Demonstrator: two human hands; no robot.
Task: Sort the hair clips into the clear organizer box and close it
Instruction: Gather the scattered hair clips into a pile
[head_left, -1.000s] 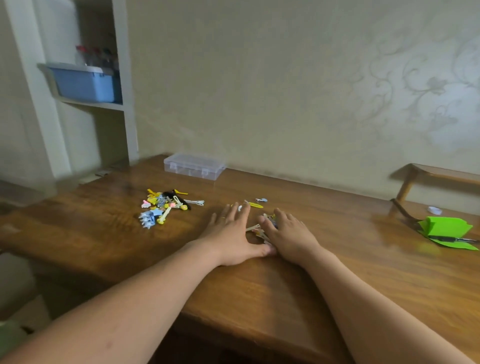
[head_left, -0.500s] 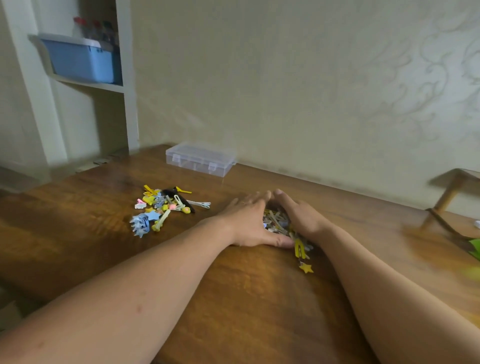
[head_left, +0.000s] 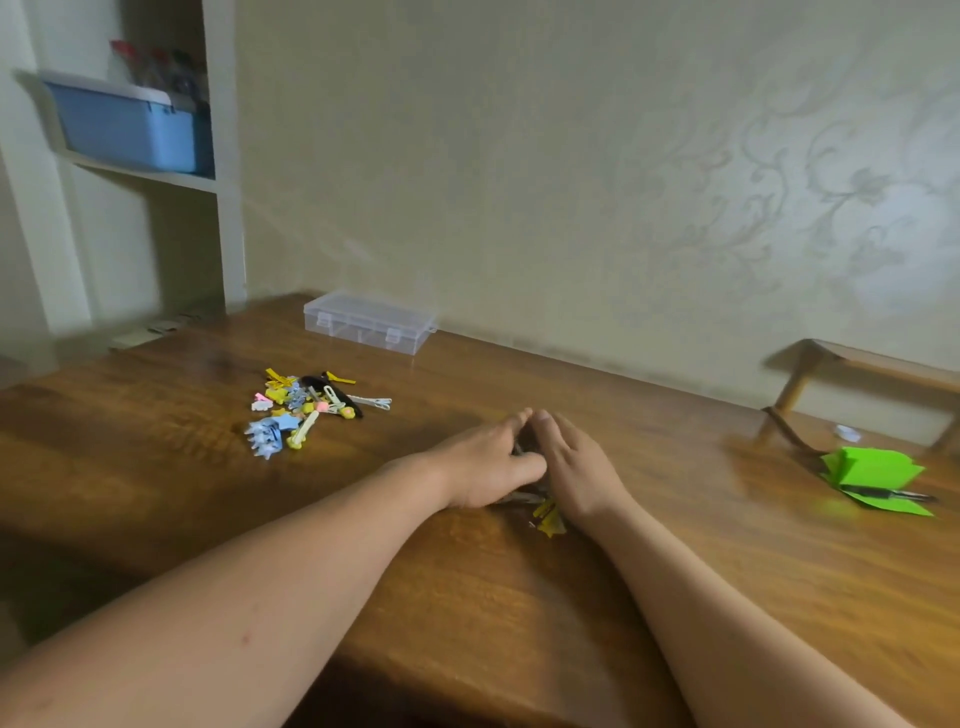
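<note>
My left hand (head_left: 488, 462) and my right hand (head_left: 576, 467) lie side by side on the wooden table (head_left: 467, 597), fingertips touching, cupped over a small heap of hair clips. Most of that heap is hidden; a few yellow clips (head_left: 548, 517) stick out below the heels of my hands. A second loose pile of hair clips (head_left: 306, 405), yellow, blue, pink and black, lies to the left, apart from my hands. The clear organizer box (head_left: 370, 322) stands closed at the back of the table near the wall.
Folded green paper (head_left: 872, 478) with a dark pen on it lies at the right. A small wooden stand (head_left: 857, 374) sits behind it by the wall. A blue bin (head_left: 124, 124) rests on a shelf at the upper left.
My hands went from lying flat on scattered clips to closing together over them, gathering the clips into one heap. The left pile and the box stayed put.
</note>
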